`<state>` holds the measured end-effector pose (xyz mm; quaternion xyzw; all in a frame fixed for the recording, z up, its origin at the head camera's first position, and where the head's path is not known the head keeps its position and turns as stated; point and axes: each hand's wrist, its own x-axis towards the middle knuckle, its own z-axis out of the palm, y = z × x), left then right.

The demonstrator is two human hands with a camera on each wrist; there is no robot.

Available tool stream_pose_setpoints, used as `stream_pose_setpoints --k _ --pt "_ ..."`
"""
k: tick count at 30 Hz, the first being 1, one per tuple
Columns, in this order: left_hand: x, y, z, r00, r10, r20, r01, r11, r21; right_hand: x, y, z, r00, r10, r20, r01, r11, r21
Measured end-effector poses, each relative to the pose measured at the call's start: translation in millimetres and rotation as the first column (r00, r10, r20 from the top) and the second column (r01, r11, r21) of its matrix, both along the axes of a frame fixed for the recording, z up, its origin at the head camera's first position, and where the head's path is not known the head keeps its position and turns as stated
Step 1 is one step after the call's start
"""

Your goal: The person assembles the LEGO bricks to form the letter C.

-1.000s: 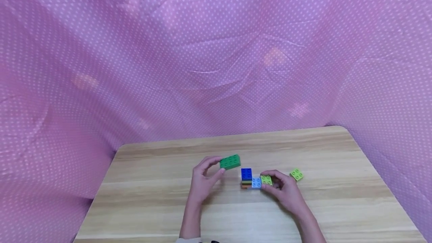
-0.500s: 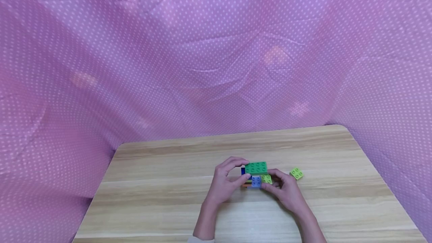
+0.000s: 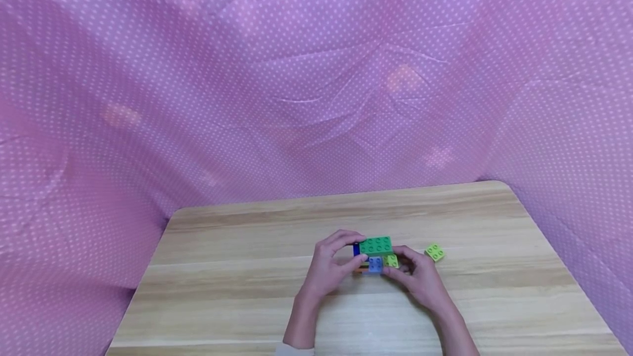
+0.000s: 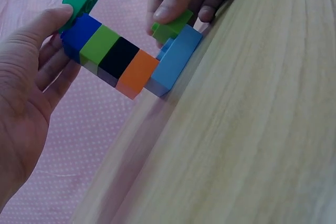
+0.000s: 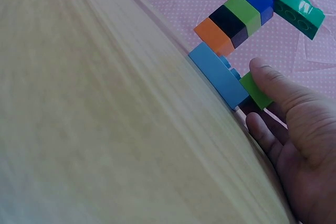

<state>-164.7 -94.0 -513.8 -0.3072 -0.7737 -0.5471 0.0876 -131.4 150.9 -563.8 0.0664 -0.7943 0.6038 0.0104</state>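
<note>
My left hand point(image 3: 328, 265) pinches a long green toy brick point(image 3: 376, 245) by its left end, on top of the dark blue brick point(image 4: 81, 35). It overhangs to the right, its hollow underside showing in the right wrist view; whether it is fully seated I cannot tell. Beneath the dark blue come lime point(image 5: 242, 11), black point(image 4: 118, 61) and orange point(image 4: 137, 74) bricks, stacked on one end of a light blue brick point(image 4: 176, 59). Thumb and fingers of my right hand point(image 3: 417, 276) grip a small lime brick point(image 5: 256, 92) at the light blue brick's other end.
A loose lime brick point(image 3: 435, 252) lies on the wooden table point(image 3: 237, 290), just right of my right hand. Pink dotted cloth point(image 3: 316, 81) hangs behind the table and along both sides.
My left hand has carried the green brick rightward onto the stack's top, where it has stayed over the last half second. My right hand keeps its hold in the same place.
</note>
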Motion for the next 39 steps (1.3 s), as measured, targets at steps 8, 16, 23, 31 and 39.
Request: stream_pose_setpoints --k 8,16,23,31,39 --pt "-0.5 1.7 -5.8 0.997 -0.016 -0.081 0.014 1.000 -0.024 -0.1 1.3 -2.4 1.000 0.013 -0.019 -0.013 1.000 -0.013" --pt "-2.0 -0.1 -12.3 0.995 -0.012 -0.094 0.011 1.000 -0.011 0.0 0.8 -1.7 1.000 0.004 -0.012 -0.004 1.000 -0.014" --pt "-1.4 0.3 -13.1 0.996 -0.013 -0.087 0.014 1.000 0.003 4.9 16.7 5.0 0.997 -0.076 -0.009 0.072 0.968 -0.240" --pt "-1.4 2.9 -12.6 0.996 -0.007 -0.093 0.007 1.000 0.000 12.4 67.9 11.7 0.940 -0.340 0.014 0.323 0.878 -0.353" --pt "-1.8 1.8 -14.2 0.997 -0.001 -0.078 0.001 1.000 0.007 14.0 79.6 5.7 0.963 -0.262 -0.059 0.268 0.955 0.127"
